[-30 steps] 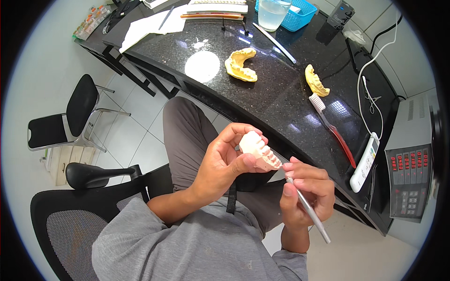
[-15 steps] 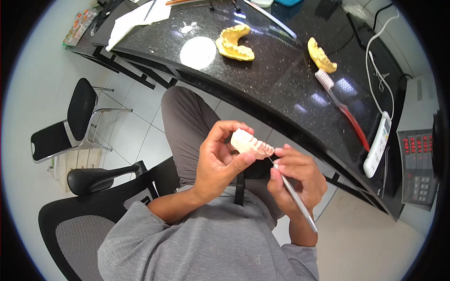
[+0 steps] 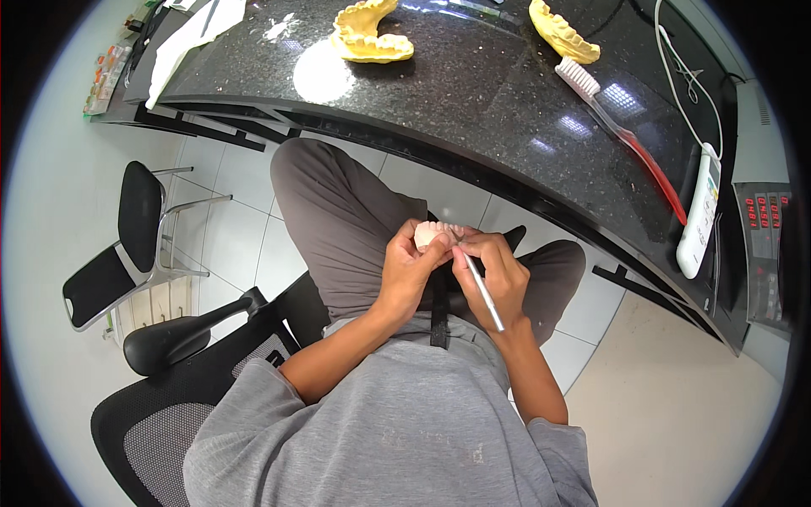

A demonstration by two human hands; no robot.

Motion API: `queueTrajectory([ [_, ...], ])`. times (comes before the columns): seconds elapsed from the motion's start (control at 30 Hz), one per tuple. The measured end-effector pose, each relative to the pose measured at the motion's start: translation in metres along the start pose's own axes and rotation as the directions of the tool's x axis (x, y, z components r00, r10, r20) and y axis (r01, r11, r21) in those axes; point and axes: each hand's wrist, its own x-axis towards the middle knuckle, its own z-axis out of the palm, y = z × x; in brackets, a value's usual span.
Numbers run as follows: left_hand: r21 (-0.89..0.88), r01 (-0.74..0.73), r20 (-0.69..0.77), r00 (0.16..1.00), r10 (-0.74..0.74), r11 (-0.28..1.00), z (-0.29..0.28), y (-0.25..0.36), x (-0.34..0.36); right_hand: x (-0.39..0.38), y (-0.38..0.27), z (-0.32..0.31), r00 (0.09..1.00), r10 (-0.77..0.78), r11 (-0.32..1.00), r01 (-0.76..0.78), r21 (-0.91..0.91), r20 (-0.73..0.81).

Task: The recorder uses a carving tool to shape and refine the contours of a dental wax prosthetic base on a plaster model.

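Above my lap, a pale pink dental cast (image 3: 432,234) with a row of teeth is gripped between the thumb and fingers of my left hand (image 3: 407,269). My right hand (image 3: 498,276) holds a slim silver carving tool (image 3: 483,291) like a pen, its handle slanting down to the right. The tool's tip meets the right end of the cast, where my fingers hide the exact contact. Both hands are close together, with right fingertips beside the cast.
The black speckled table (image 3: 473,110) curves ahead of me. On it lie a yellow U-shaped dental cast (image 3: 372,46), a smaller yellow cast (image 3: 562,34), a red-handled toothbrush (image 3: 629,139) and a white power strip (image 3: 699,215). A black chair (image 3: 139,211) stands at left.
Both hands have drawn lower and further from my eyes, carrying the cast and tool. The cast has turned, its teeth now facing more upward. My view has shifted, so the table sits higher.
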Motion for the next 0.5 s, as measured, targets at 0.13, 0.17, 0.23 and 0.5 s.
queueTrajectory([
  [0.13,-0.029,-0.020,-0.007,1.000,0.020,0.999,0.001,-0.008,0.000,-0.006,0.003,0.003,0.996,0.086,0.994,-0.084,0.074,-0.023],
  [0.17,-0.019,-0.026,0.002,1.000,0.026,0.999,0.001,-0.008,0.000,-0.006,0.003,0.000,0.991,0.130,0.983,-0.127,0.136,-0.015],
  [0.23,-0.007,-0.057,0.019,0.998,0.057,0.998,0.004,-0.003,-0.002,-0.004,0.001,-0.007,0.985,0.174,0.966,-0.170,0.196,-0.003],
  [0.5,0.115,-0.234,0.144,0.966,0.217,0.965,0.003,0.003,-0.005,0.010,-0.005,-0.031,0.988,0.118,0.964,-0.139,0.226,0.103],
])
